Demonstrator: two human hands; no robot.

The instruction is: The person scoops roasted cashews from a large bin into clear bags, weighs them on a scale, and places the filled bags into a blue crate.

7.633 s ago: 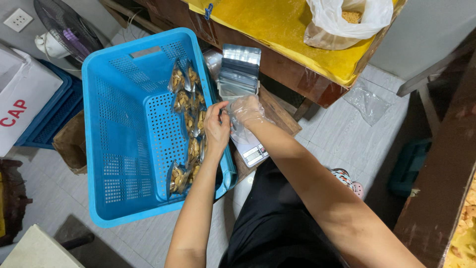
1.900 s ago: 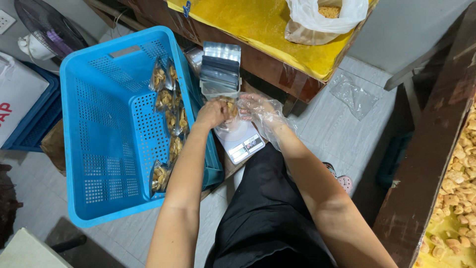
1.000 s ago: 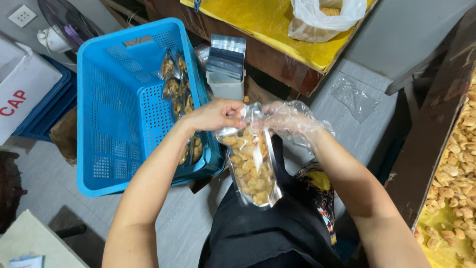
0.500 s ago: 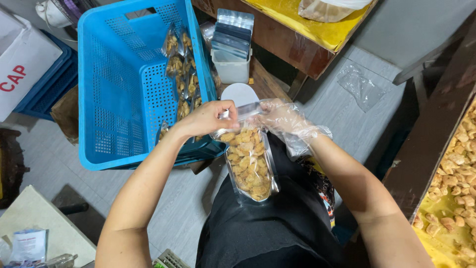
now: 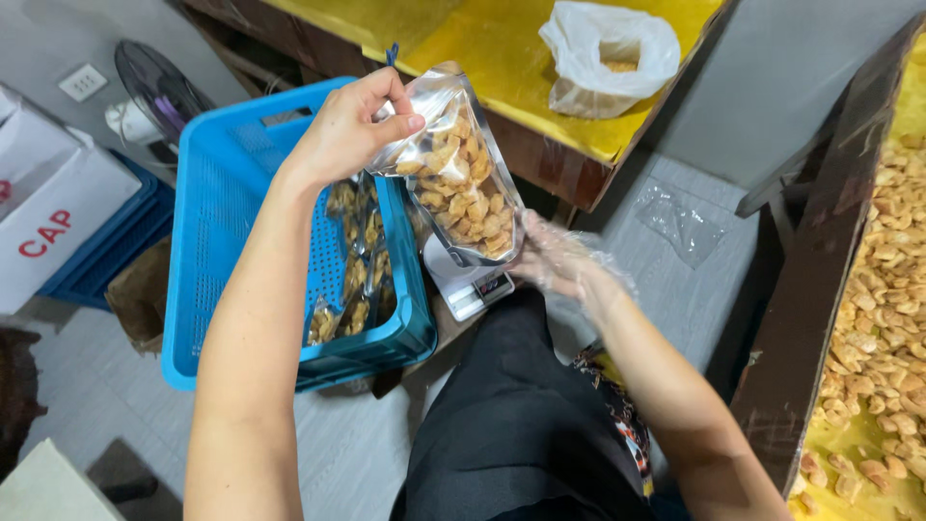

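Snack pouch (image 5: 463,169): clear glossy plastic front, silvery foil-like top edge; contents pale brown, rough, crumbly. Left hand (image 5: 352,125) bare; right hand (image 5: 559,265), just below the pouch, in a thin, wrinkled, translucent plastic glove. Crate (image 5: 222,251) left of the pouch: blue rigid plastic, perforated, semi-matt. Scale (image 5: 468,285) under the pouch: smooth white plastic. Table (image 5: 502,68) behind the pouch: yellow matt covering, dark wood edge. Bag (image 5: 608,53) on it: thin, crinkled, whitish plastic.

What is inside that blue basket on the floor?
The blue basket holds a row of filled snack pouches along its right side. The left hand and its forearm cover part of the basket, so anything beneath them is hidden.
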